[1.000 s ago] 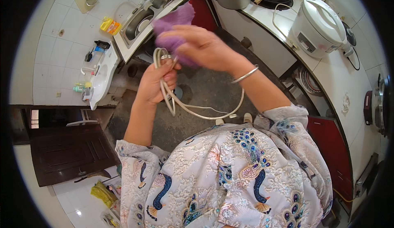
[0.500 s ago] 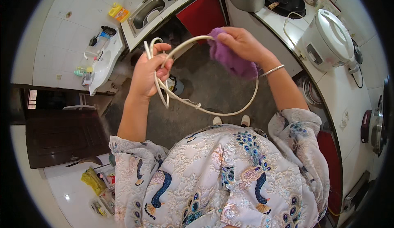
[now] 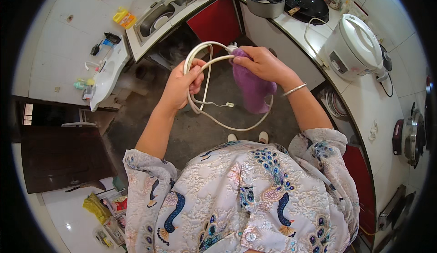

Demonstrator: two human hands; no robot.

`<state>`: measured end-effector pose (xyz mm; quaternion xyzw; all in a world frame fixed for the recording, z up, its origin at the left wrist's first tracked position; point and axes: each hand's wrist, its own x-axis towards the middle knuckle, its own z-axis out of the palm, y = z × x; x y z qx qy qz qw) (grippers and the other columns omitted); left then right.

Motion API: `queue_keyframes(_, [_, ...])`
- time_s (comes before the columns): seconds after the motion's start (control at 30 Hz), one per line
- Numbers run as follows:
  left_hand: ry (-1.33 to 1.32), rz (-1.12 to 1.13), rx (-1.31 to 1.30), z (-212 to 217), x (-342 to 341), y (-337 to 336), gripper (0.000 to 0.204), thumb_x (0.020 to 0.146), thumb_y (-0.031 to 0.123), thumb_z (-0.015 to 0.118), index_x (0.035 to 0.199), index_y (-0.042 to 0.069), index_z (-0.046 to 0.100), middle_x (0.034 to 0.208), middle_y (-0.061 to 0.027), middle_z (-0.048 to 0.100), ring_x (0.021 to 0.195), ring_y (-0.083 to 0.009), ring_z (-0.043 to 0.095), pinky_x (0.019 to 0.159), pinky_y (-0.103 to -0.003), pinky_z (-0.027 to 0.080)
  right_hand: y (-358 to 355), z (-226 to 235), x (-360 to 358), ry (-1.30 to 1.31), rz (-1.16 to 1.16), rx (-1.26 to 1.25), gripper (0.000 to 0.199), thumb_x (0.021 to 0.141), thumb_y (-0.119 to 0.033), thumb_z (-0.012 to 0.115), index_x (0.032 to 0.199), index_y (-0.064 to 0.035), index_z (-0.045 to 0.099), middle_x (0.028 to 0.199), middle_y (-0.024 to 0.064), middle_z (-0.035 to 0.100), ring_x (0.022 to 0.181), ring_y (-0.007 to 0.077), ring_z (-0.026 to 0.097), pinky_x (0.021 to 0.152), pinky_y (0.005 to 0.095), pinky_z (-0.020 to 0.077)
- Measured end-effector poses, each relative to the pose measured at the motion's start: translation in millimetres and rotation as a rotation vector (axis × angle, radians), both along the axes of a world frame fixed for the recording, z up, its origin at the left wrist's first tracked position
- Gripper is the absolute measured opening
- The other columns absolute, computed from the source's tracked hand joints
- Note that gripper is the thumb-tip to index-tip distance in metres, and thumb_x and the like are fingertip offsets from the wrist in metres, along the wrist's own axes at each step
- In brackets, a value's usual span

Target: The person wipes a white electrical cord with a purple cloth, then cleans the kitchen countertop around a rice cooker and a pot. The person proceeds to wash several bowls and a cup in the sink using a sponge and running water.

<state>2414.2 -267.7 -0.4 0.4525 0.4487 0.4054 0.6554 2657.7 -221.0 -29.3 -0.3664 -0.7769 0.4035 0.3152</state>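
Observation:
My left hand (image 3: 184, 83) is closed around a coiled white cord (image 3: 237, 129), held up in front of me above the floor. The cord arches over to my right hand (image 3: 266, 66), which grips a purple cloth (image 3: 252, 91) with the cord running into it. Most of the cloth hangs down below the fingers. A whitish end piece (image 3: 231, 48), perhaps a plug, sticks out above the cloth. From the coil dangles a thinner strand with a small pale connector (image 3: 229, 104) at its tip. The cord inside the cloth is hidden.
Along the right counter stand a white rice cooker (image 3: 353, 48), a deep pot (image 3: 265, 2) and a black wok (image 3: 306, 2). A metal sink (image 3: 157, 22) lies at the back left, beside a yellow bottle (image 3: 124, 17). Nearer left are a white washbasin (image 3: 113, 71) and a dark door (image 3: 66, 155).
My left hand has shifted right, closer to my right hand. The cord has gathered into a tighter coil, and its connector strand now hangs free. The whitish end piece now shows above the cloth.

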Motion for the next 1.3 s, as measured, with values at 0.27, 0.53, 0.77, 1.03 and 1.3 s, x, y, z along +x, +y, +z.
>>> queue_keyframes(0.27, [0.113,0.072,0.058,23,26,-3,0.022,0.09,0.011,0.048,0.11,0.004,0.05,0.062,0.0017,0.044,0.048,-0.0027,0.033,0.041,-0.016,0.026,-4,30,-11,-0.138,0.109,0.19,0.027,0.087,-0.031,0.051,0.1,-0.0087,0.061,0.079,0.0144,0.063,0.074,0.0325,0.061,0.066,0.0397,0.0471])
queue_keyframes(0.53, [-0.084,0.129,-0.07,13,2,-4,0.018,0.09,0.01,0.048,0.107,0.007,0.052,0.06,0.0013,0.041,0.046,-0.0038,0.033,0.039,-0.017,0.025,-7,15,26,0.036,0.093,0.03,0.024,0.087,-0.024,0.054,0.098,-0.0032,0.058,0.075,0.0106,0.06,0.066,0.0188,0.055,0.063,0.0307,0.0447])
queue_keyframes(0.77, [-0.07,0.199,-0.007,16,11,-20,0.017,0.088,0.007,0.05,0.104,0.005,0.053,0.061,0.0018,0.043,0.047,-0.0046,0.036,0.04,-0.017,0.027,-21,41,-16,-0.224,0.011,-0.005,0.022,0.087,-0.025,0.053,0.102,-0.0107,0.06,0.079,0.0111,0.063,0.073,0.0237,0.062,0.066,0.0355,0.048])
queue_keyframes(1.03, [-0.23,0.285,0.151,9,-64,-41,0.025,0.09,0.009,0.048,0.114,0.003,0.051,0.064,-0.0029,0.049,0.052,-0.008,0.042,0.046,-0.02,0.034,-5,-42,52,0.256,-0.166,-0.115,0.027,0.091,-0.025,0.052,0.097,-0.0007,0.06,0.074,0.0007,0.057,0.068,0.0079,0.048,0.063,0.025,0.0431])
queue_keyframes(1.3, [0.153,0.189,0.26,51,-28,-38,0.025,0.091,0.017,0.05,0.109,-0.001,0.055,0.071,-0.0025,0.055,0.057,-0.0063,0.047,0.052,-0.018,0.039,4,57,3,0.184,0.035,-0.057,0.028,0.092,-0.027,0.051,0.094,0.0002,0.06,0.067,0.0,0.05,0.063,0.0081,0.04,0.058,0.0258,0.0397])
